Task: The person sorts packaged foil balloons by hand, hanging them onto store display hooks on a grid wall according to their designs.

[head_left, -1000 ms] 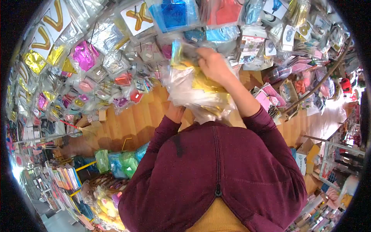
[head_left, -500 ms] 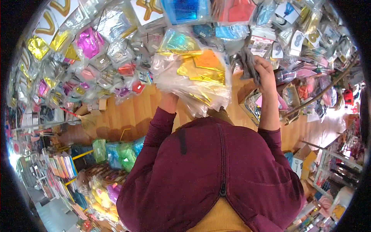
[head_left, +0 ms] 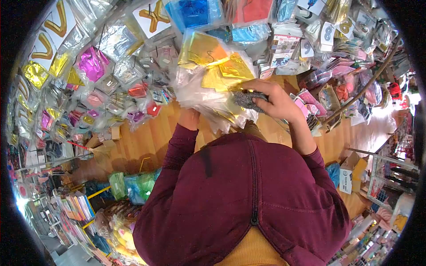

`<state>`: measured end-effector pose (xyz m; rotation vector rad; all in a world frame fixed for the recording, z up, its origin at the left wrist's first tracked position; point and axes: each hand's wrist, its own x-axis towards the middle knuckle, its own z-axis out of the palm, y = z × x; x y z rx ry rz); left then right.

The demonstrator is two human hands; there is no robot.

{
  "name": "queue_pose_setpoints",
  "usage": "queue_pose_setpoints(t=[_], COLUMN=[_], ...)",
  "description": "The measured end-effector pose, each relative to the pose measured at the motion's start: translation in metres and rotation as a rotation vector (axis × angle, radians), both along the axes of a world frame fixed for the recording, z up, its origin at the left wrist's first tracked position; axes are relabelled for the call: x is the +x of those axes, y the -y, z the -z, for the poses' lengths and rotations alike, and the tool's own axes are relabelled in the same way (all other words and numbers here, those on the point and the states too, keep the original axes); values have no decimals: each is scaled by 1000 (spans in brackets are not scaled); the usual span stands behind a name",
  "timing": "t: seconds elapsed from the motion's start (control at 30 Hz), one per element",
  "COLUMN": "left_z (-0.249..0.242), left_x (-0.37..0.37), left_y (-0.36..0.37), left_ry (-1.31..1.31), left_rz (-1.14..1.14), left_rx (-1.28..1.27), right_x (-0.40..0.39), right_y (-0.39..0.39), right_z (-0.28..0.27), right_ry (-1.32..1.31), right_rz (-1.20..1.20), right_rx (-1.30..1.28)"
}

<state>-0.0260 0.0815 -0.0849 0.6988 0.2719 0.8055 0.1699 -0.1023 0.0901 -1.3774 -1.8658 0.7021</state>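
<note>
My left hand [head_left: 190, 119] is under a thick bundle of clear plastic packets [head_left: 208, 75] with gold and orange foil inside, holding it up in front of my chest; most of that hand is hidden by the bundle. My right hand [head_left: 275, 99] is closed around a grey cloth [head_left: 248, 98] and presses it against the lower right face of the bundle. Both arms wear maroon sleeves.
A wall rack of hanging foil balloon packets [head_left: 93, 66] in gold, pink and silver fills the left and top. Number and letter packs [head_left: 330, 37] hang at the upper right. Wooden floor [head_left: 146, 137] lies below, with green and blue bags [head_left: 133, 184] and cardboard boxes [head_left: 350, 175] on it.
My right hand, holding the grey cloth, came down from the upper right and now rests on the bundle. The bundle stays raised in my left hand.
</note>
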Motion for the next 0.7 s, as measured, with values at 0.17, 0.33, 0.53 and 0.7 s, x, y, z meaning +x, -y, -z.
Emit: queue_pose_setpoints(t=[0.17, 0.33, 0.53, 0.7], left_z=[-2, -3, -6, -1], left_x=[9, 14, 29, 26], left_y=[9, 23, 35, 48], left_ry=[9, 12, 29, 41], left_rz=[-17, -29, -41, -71], left_rx=[-14, -31, -45, -87], right_x=[-4, -18, -79, -49], right_y=[-20, -64, -51, -42], right_z=[-14, 7, 44, 84], right_ry=[-13, -212, 43, 313], right_rz=[78, 200, 308, 339], right_rx=[-45, 356, 323, -4])
